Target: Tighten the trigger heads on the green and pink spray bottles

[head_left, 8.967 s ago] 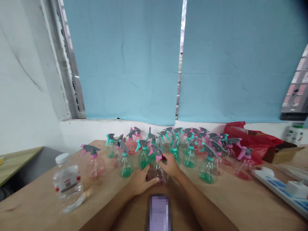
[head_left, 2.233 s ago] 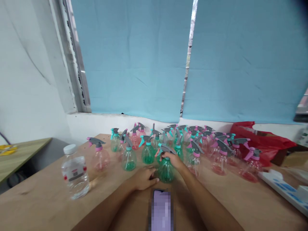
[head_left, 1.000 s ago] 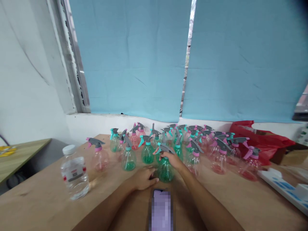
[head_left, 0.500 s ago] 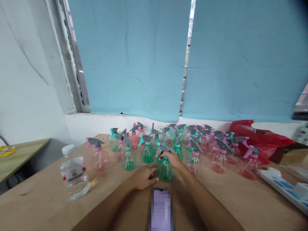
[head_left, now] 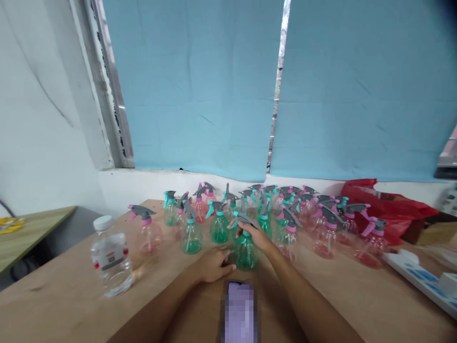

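A green spray bottle (head_left: 245,257) with a grey and turquoise head stands upright on the table in front of me. My right hand (head_left: 255,234) is closed round its neck, just under the spray head, with fingers reaching to the trigger side. To the left of the bottle's base, my left hand (head_left: 214,265) lies low on the table, fingers spread and thumb stretched toward the bottle; whether it touches the bottle I cannot tell. Just behind stand a green spray bottle (head_left: 219,228) and another green one (head_left: 192,240) to its left. A phone (head_left: 238,309), blurred out, lies between my forearms.
Several pink and green spray bottles crowd the back; a pink one (head_left: 149,237) stands at left, another (head_left: 324,242) at right. A clear water bottle (head_left: 113,267) is at the left front. A red plastic bag (head_left: 385,209) and a white power strip (head_left: 421,278) lie at right.
The fingers of my right hand have shifted slightly at the trigger, looking a little straighter. The left hand and the bottles stay in place.
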